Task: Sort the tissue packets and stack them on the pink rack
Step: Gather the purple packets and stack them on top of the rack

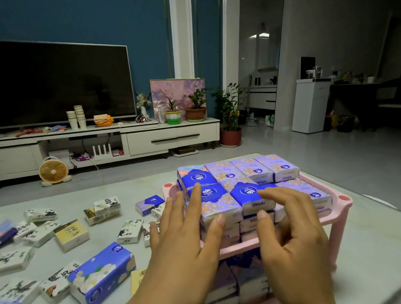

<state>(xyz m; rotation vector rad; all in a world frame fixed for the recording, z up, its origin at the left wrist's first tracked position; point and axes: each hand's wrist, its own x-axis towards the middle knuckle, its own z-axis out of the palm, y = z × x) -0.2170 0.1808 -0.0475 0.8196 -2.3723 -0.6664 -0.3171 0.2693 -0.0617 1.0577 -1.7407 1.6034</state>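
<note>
Reaching over the front of the rack, both hands met at the purple packets piled on its top shelf. The left hand was wide open, with straight, spread fingers lying on the front-left packets and the thumb set against the front edge of the top layer; it gripped nothing. The right hand was just beside it at the front-middle of the pile. Its fingers were loosely bent over a blue-labelled packet and its thumb was near the pile's front face. It held nothing, and whether its fingertips touched the wrapper could not be told.

The purple packets filled the top shelf in rows, several layers deep, with the back row well beyond both hands. More packets stood on the lower shelf, under the right wrist. The rack stood on a pale table.

Left of the left forearm, loose packets in white and cream wrappers lay scattered over the table. A larger blue pack lay nearest the arm. A small purple one lay just beside the rack's left edge.
</note>
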